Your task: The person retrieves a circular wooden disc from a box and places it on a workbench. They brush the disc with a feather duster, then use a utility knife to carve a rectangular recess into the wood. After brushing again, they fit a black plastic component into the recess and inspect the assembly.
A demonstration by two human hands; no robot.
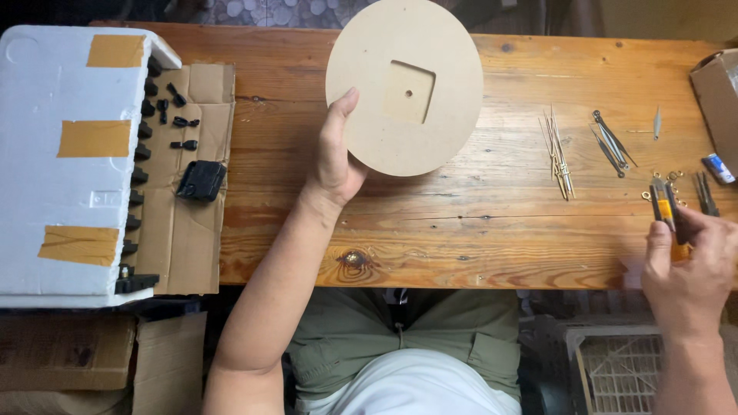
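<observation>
My left hand (pixel 336 150) grips the left rim of a round beige wooden disc (pixel 405 84), thumb on its face. The disc has a square recess with a small hole in the middle and is tilted up over the wooden table (pixel 477 223). At the table's right edge my right hand (pixel 690 265) is closed around pliers with orange handles (pixel 663 206), their dark tip pointing away from me. Small brass rings (pixel 670 178) lie just beyond the pliers' tip.
A white foam box (pixel 69 161) with tan tape strips sits at the left on flattened cardboard (pixel 184 230), with small black parts (pixel 201 179) beside it. Thin metal clock hands (pixel 560 154) and dark ones (pixel 611 142) lie right of the disc. A cardboard box (pixel 719 100) stands far right.
</observation>
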